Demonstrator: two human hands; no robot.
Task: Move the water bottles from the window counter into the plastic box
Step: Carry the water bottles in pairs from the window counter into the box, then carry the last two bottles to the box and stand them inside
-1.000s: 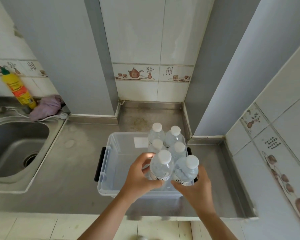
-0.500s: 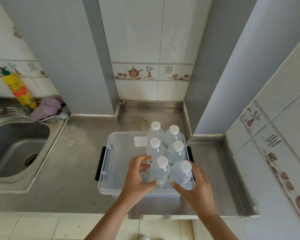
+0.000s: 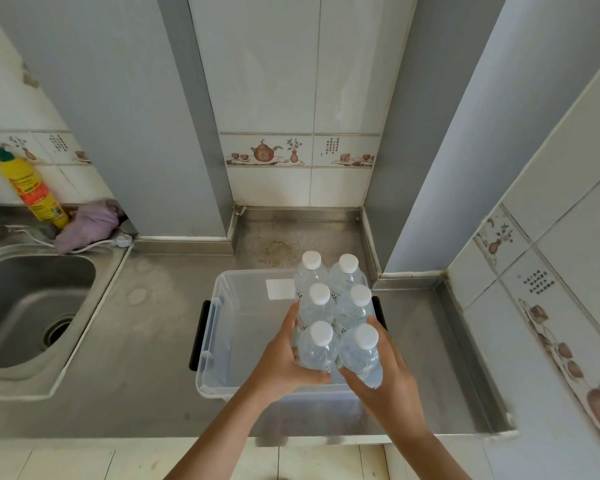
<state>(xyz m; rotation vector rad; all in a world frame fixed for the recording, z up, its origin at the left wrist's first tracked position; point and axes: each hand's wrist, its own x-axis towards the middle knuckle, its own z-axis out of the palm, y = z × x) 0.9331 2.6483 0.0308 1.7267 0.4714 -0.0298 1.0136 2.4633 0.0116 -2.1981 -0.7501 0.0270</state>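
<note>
A clear plastic box (image 3: 222, 327) with black side handles sits on the steel counter. Several clear water bottles with white caps stand upright in two rows along its right side. My left hand (image 3: 284, 362) is wrapped around the near left bottle (image 3: 317, 348). My right hand (image 3: 392, 379) grips the near right bottle (image 3: 361, 355). Both near bottles are down inside the box, beside the others (image 3: 329, 289). The box's left half holds nothing.
A steel sink (image 3: 25, 306) is set into the counter at left. Behind it stand a yellow detergent bottle (image 3: 32, 188) and a crumpled purple cloth (image 3: 90, 223). Tiled walls close in on the back and right, and the counter's front edge (image 3: 118, 439) lies just below the box.
Both hands have lowered the two near bottles from above the box rim down into it, settling them next to the other bottles.
</note>
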